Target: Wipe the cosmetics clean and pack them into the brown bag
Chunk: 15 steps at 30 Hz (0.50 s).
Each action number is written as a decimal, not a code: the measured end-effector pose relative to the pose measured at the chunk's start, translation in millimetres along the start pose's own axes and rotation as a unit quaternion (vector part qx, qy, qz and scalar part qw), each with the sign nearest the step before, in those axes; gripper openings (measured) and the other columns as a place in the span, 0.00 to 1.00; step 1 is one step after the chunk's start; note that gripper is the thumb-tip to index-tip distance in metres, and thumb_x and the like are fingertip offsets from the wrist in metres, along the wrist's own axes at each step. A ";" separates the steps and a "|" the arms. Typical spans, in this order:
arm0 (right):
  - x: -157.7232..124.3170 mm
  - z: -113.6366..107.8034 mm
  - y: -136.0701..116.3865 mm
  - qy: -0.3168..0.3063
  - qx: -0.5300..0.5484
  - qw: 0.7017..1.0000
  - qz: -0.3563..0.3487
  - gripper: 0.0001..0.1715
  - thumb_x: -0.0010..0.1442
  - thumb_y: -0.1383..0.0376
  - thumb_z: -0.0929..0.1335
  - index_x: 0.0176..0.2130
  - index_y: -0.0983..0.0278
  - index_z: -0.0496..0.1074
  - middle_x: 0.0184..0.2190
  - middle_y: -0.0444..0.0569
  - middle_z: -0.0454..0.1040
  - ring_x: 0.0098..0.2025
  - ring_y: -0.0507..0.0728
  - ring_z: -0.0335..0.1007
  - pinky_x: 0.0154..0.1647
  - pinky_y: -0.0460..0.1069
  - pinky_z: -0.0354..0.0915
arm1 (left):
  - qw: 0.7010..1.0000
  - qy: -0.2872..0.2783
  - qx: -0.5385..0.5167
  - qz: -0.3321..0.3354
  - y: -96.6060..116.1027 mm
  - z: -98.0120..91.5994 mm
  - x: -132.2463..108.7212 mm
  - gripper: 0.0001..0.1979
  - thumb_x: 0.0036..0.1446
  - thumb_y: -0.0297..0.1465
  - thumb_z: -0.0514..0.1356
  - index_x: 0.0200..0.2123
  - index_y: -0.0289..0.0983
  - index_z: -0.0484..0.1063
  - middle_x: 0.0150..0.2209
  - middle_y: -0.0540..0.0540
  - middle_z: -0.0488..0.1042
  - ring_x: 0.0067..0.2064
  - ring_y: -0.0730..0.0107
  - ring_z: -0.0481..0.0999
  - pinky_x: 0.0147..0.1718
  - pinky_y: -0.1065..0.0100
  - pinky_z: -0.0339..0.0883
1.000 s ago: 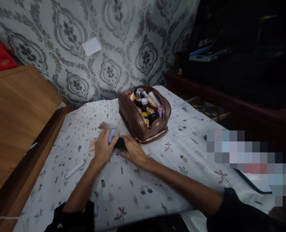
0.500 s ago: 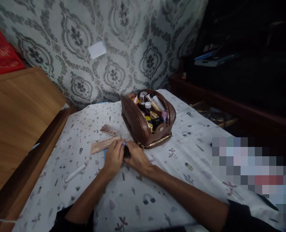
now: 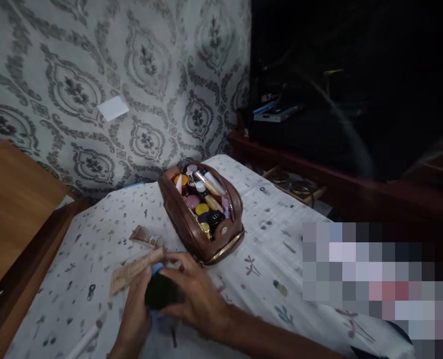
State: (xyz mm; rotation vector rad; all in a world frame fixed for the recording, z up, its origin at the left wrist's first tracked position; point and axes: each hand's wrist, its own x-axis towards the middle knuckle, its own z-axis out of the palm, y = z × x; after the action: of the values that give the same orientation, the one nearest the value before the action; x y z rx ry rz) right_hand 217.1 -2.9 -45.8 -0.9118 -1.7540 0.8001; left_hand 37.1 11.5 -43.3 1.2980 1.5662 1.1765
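Between my two hands is a dark, round container, its flat face turned up; its exact kind is unclear. Something blue, perhaps a cloth, shows at its edge and beneath it. My left hand grips the container from the left side. My right hand curls its fingers and thumb round the right side. A peach-coloured tube lies just beyond my left hand, and a smaller brownish tube lies behind that. Beyond my right hand stands an open brown cosmetic bag, packed with several bottles and jars.
A white pen-like stick lies on the patterned cloth at the lower left. Wooden furniture borders the left side, a patterned wall the back. A dark red ledge and a pixelated area are on the right.
My view has swung right and tilted. The dark container has turned so its round face shows upward, and my right hand's fingers have spread wider around it.
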 end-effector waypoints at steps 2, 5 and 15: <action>-3.0 2.6 -0.7 -0.017 -0.001 1.000 0.015 0.35 0.48 0.55 0.79 0.53 0.59 0.73 0.58 0.54 0.67 0.60 0.62 0.64 0.60 0.57 0.64 | 0.992 -0.011 0.116 0.043 -15.7 -18.1 7.2 0.22 0.41 0.46 0.69 0.40 0.44 0.82 0.46 0.44 0.82 0.53 0.45 0.77 0.52 0.52 0.73; -5.7 8.7 2.8 -0.025 -0.022 0.999 0.015 0.38 0.47 0.57 0.79 0.55 0.59 0.70 0.57 0.54 0.67 0.59 0.63 0.64 0.59 0.58 0.65 | 0.982 -0.021 0.177 0.065 -38.3 -40.6 14.5 0.23 0.37 0.44 0.71 0.40 0.47 0.82 0.46 0.46 0.81 0.53 0.41 0.77 0.52 0.48 0.74; -1.7 26.7 17.2 -0.066 -0.116 0.991 -0.004 0.26 0.60 0.57 0.72 0.57 0.53 0.69 0.50 0.50 0.72 0.48 0.59 0.70 0.44 0.52 0.72 | 0.977 -0.010 0.210 0.047 -57.7 -58.9 19.8 0.23 0.38 0.50 0.69 0.39 0.48 0.81 0.45 0.46 0.82 0.53 0.41 0.77 0.49 0.49 0.76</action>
State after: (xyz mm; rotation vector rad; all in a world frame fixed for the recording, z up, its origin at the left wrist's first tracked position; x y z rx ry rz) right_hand 196.2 1.4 -69.3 -1.0221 -1.9963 0.6728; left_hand -37.9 17.5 -82.6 1.6624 1.8192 0.9108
